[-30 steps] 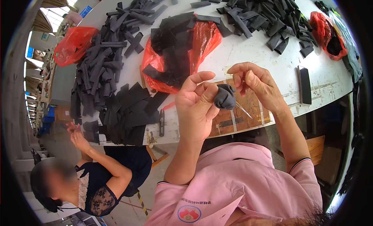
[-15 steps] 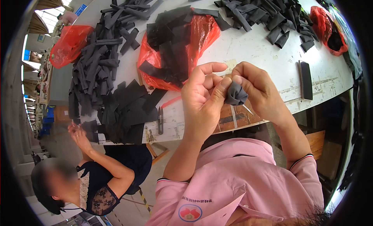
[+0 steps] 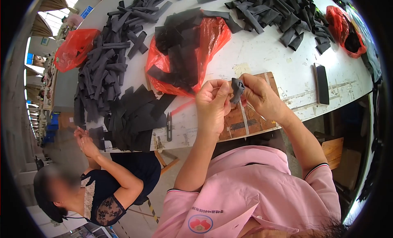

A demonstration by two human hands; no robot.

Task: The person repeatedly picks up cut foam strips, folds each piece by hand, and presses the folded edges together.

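Observation:
A small dark grey fabric piece [image 3: 236, 90], bunched and folded, is held up between my two hands. My left hand [image 3: 213, 105] is closed, its thumb and fingertips pinching the left side of the fabric. My right hand [image 3: 264, 98] is closed on the fabric's right side. A thin shiny metal tool [image 3: 257, 112] sticks out below my right palm; its kind is unclear. Beneath the hands lies a brown wooden board [image 3: 245, 125]. Left of it on the table are black thread snips [image 3: 169, 127] and a stack of flat black fabric pieces [image 3: 137, 115].
An open red plastic bag [image 3: 219, 37] with black fabric stands mid-table. Piles of dark fabric tubes [image 3: 98, 74] lie at left and back right [image 3: 282, 12]. A phone [image 3: 321, 84] rests on the right. A co-worker [image 3: 110, 184] sits at left, hands raised by the table edge.
Both hands have shifted a little, the left one lower. The fabric has moved slightly up and left and is turned, looking narrower. The board shows more.

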